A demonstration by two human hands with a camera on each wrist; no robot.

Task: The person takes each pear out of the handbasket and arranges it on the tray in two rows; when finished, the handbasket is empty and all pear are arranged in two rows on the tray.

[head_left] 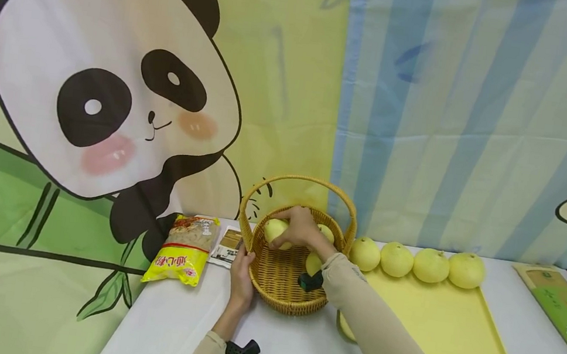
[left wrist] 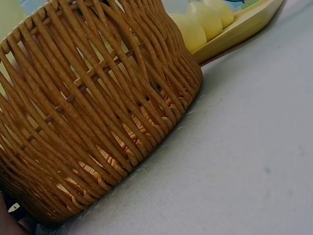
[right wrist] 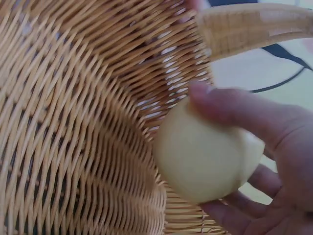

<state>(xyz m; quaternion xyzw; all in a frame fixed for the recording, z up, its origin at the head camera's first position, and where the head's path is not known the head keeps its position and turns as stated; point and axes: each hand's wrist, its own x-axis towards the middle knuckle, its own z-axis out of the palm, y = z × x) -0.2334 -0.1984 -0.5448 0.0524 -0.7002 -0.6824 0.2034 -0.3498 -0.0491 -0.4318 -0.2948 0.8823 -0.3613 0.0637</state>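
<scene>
A woven wicker basket (head_left: pixel 277 294) with an arched handle stands on the table. My right hand (head_left: pixel 301 226) is inside it, gripping a pale yellow round fruit (right wrist: pixel 205 152) near the left inner wall. The thumb lies over the fruit and the fingers curl under it in the right wrist view. Further pale yellow fruits (head_left: pixel 327 233) sit at the basket's right side, partly hidden by the right arm. My left hand (head_left: pixel 241 281) holds the basket's left side near the handle's base, its thumb at the rim. The left wrist view shows mostly the basket's outer wall (left wrist: pixel 98 112).
Right of the basket lies a yellow tray (head_left: pixel 435 325), with several pale yellow fruits (head_left: pixel 431 266) lined along its back edge. A yellow-and-red food bag (head_left: pixel 181 250) and a small white packet (head_left: pixel 224 246) lie left. A long green-labelled package (head_left: pixel 564 312) lies far right. A printed curtain hangs behind.
</scene>
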